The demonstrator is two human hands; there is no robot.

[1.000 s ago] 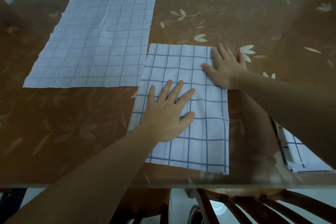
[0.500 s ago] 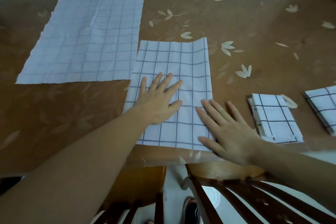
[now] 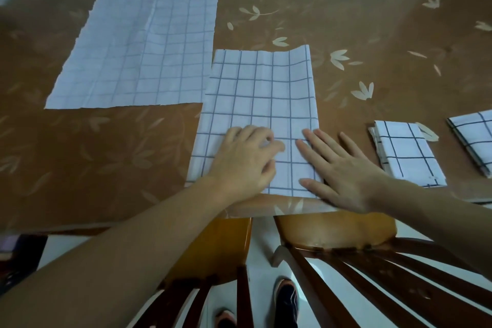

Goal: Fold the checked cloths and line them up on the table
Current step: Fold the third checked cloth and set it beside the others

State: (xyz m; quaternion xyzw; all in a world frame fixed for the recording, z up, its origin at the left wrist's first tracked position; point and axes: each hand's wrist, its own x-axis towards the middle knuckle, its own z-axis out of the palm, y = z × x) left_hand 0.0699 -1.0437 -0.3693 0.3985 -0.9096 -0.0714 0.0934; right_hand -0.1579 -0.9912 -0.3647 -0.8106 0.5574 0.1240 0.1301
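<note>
Two hands rest on the near end of the half-folded checked cloth [image 3: 261, 104] at the table [image 3: 106, 157] edge: the left hand [image 3: 245, 165] has fingers curled, bunching the fabric, the right hand [image 3: 343, 170] lies flat and spread. Right of them sit a folded cloth [image 3: 407, 154] and another folded cloth [image 3: 476, 138]. Farther left, an unfolded cloth [image 3: 138, 48] lies flat

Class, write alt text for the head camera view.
Two bare hands, left and right, rest on a half-folded white checked cloth at a brown leaf-patterned table's near edge. A larger open checked cloth lies left; two folded ones right.
</note>
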